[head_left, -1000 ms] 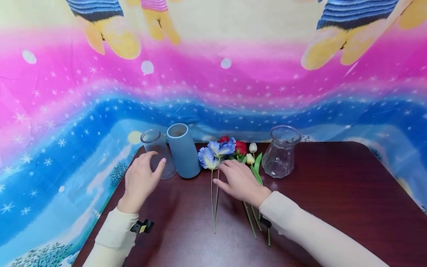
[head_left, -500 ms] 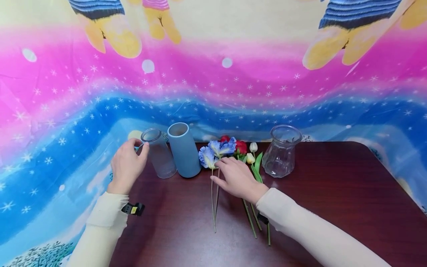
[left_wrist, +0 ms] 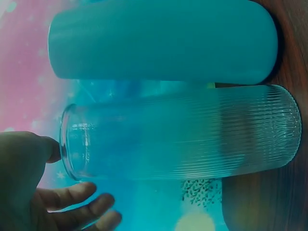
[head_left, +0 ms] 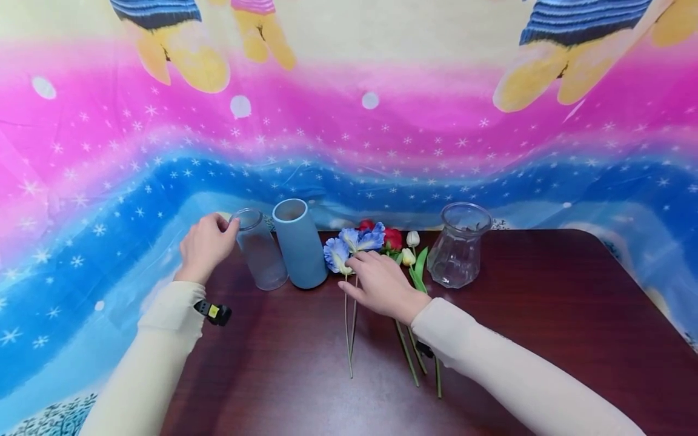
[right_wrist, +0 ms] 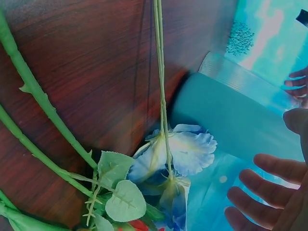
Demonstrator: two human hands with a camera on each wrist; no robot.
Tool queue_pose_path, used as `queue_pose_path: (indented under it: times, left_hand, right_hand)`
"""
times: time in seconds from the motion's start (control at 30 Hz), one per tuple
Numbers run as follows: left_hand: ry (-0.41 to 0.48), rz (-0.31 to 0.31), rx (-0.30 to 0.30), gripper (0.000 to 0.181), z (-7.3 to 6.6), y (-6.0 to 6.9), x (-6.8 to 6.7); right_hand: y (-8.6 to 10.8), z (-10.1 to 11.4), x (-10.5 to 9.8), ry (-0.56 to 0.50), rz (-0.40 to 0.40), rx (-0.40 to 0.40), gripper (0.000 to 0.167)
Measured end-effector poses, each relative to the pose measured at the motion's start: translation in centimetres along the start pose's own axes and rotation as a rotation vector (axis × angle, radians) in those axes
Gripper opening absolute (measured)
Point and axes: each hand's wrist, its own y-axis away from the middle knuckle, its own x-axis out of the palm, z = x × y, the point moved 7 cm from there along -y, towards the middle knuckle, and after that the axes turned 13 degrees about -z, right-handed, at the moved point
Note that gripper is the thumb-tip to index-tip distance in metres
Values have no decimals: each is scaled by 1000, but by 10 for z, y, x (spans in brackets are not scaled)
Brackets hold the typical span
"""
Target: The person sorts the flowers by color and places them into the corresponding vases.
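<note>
The clear ribbed vase [head_left: 267, 263] is standing just left of the blue vase [head_left: 302, 248]. Farther left of the blue vase, the left hand [head_left: 207, 245] is hanging at the ribbed vase's rim, its fingers spreading loosely; whether the thumb is touching cannot be told. An off-centre push on that rim could be tipping the tall vase, perhaps into the blue vase, since no finger seems to be steadying its far wall. Right of the blue vase, the right hand [head_left: 384, 287] is hovering over the blue flowers [head_left: 336, 257], its relaxed fingers gripping nothing. Their blooms are crowding the red flowers [head_left: 392, 239], farther right of the blue vase, so a careless lift could be snagging petals.
</note>
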Motion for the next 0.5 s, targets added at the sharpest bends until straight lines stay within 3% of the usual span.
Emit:
queue_pose_path:
  times: [0.13,0.37,0.5]
  left_hand:
    - [10,73,-10,47,4,-9,6]
    - [110,248,-8,51,7,-21,17]
    - [94,301,-10,50,8,-25,18]
  right_hand:
    - [-2,1,0,-7,2,-1,44]
    - [-2,1,0,-2,9,3,44]
    - [-1,1,1,-2,15,2,44]
